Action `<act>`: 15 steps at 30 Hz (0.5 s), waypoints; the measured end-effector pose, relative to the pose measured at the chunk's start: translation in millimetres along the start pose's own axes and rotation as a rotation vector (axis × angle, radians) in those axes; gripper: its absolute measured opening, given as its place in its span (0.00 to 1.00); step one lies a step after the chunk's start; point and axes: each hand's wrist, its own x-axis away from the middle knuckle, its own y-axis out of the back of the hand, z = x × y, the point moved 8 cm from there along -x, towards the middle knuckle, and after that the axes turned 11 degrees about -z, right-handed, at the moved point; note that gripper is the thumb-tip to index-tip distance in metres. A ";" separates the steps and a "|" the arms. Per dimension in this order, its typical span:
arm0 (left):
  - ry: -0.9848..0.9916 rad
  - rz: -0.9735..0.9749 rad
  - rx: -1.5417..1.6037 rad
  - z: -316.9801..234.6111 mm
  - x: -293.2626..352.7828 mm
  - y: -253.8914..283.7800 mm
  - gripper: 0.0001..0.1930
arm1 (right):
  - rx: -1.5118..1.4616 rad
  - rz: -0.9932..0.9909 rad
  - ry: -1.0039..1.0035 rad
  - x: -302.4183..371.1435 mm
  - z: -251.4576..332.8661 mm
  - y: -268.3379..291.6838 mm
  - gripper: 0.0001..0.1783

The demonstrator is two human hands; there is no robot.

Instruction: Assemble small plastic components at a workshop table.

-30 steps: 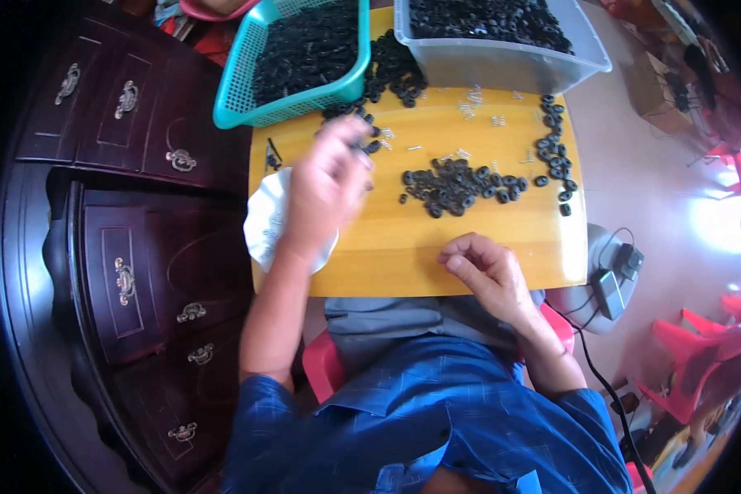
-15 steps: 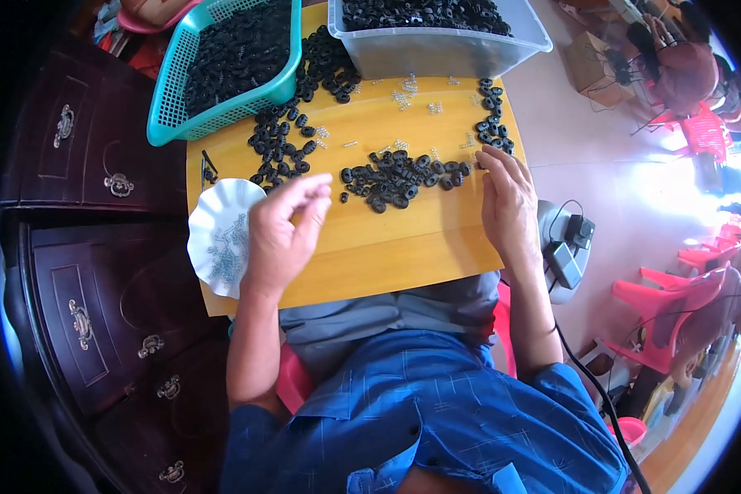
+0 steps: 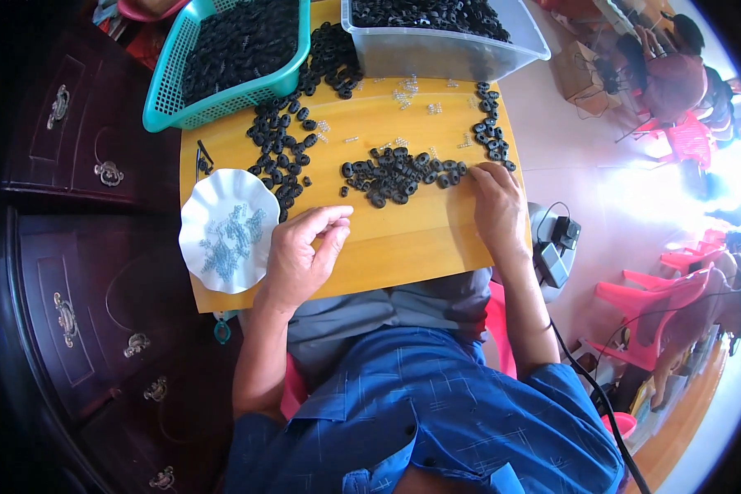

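Note:
My left hand hovers over the near part of the wooden table, thumb and forefinger bent close together. Whatever may be between them is too small to make out. At the right end of a heap of small black oval plastic parts with holes is my right hand. Its fingers are drawn together, their tips beside the outermost black parts; any piece in them is hidden. A white dish with a wavy rim stands left of my left hand, holding many small metal springs.
A green plastic basket and a clear plastic bin, both full of black parts, stand at the table's far side. Loose black parts and springs lie about. Dark drawers flank the left; a black cable runs at right.
My left hand has moved right and toward me, its thumb and forefinger closing up. My right hand has shifted left, its fingertips coming to the heap's right end. The view has shifted slightly.

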 end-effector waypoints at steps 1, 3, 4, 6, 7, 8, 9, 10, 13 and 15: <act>-0.007 0.019 0.002 1.0 1.4 -2.1 0.11 | 0.000 0.002 0.005 1.0 2.0 2.3 0.12; -0.009 0.034 0.004 0.8 3.8 -3.8 0.11 | -0.018 -0.015 -0.009 5.3 5.4 9.0 0.10; -0.011 0.047 -0.002 -1.3 4.1 -6.1 0.10 | -0.021 -0.012 -0.005 8.6 6.3 9.9 0.10; -0.001 0.051 -0.011 -0.4 6.6 -8.2 0.10 | -0.028 -0.025 0.004 16.8 8.8 10.5 0.08; -0.011 0.076 -0.031 -0.3 8.3 -11.2 0.11 | -0.035 -0.017 0.010 20.8 11.9 11.4 0.08; -0.023 0.102 -0.052 -1.5 9.4 -14.2 0.11 | -0.071 -0.012 -0.010 24.7 14.0 13.9 0.07; -0.057 0.103 -0.062 -6.1 10.3 -15.9 0.11 | -0.108 -0.006 -0.030 28.6 16.0 15.3 0.06; -0.050 0.097 -0.068 -5.8 11.5 -17.3 0.11 | -0.114 -0.005 -0.017 32.1 19.6 15.8 0.04; -0.091 0.146 -0.027 -13.3 15.4 -31.0 0.09 | -0.128 0.021 0.003 38.2 29.8 14.8 0.04; -0.095 0.166 -0.054 -13.2 19.8 -39.3 0.09 | -0.140 0.043 0.027 38.9 37.2 8.5 0.06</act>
